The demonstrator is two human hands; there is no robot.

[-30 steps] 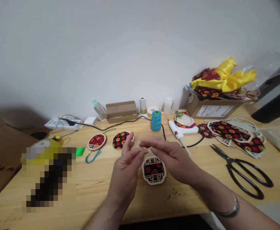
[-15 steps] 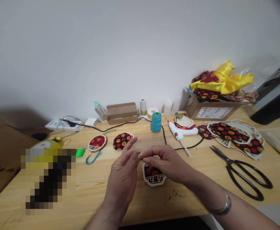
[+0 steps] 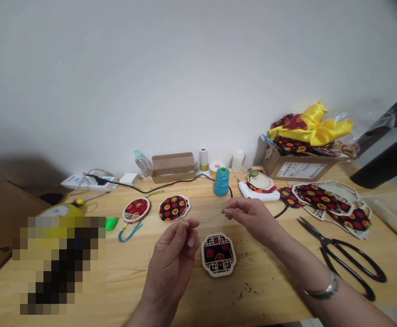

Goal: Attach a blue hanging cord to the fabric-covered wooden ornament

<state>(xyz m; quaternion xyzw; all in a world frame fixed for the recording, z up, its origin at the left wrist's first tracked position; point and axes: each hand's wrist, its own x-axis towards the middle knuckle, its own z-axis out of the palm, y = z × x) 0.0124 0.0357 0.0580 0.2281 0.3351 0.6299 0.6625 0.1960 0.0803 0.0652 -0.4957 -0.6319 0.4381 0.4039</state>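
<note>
Between my hands a thin pale thread (image 3: 210, 216) stretches above the table, hard to see against the wood. My left hand (image 3: 176, 252) is closed, thumb and forefinger pinching at one end of it. My right hand (image 3: 247, 220) is closed too, its fingertips pinching the other end. Below and between them lies a lobed ornament (image 3: 218, 255), with a pale lattice frame over dark red-patterned fabric. A patterned fabric-covered piece (image 3: 173, 207) lies just beyond my left hand. Behind the hands stands a cone of teal thread (image 3: 222, 182).
A white glue gun (image 3: 261, 193) lies behind my right hand, large black scissors (image 3: 337, 254) to the right. Framed fabric pieces (image 3: 330, 200) and a stuffed cardboard box (image 3: 300, 165) are at back right. An oval ornament (image 3: 137, 210) with a teal cord lies left. A black cable (image 3: 157, 184) crosses behind.
My hands have moved apart, the right one away to the right, with the thread now showing between them. The lobed ornament is now fully uncovered.
</note>
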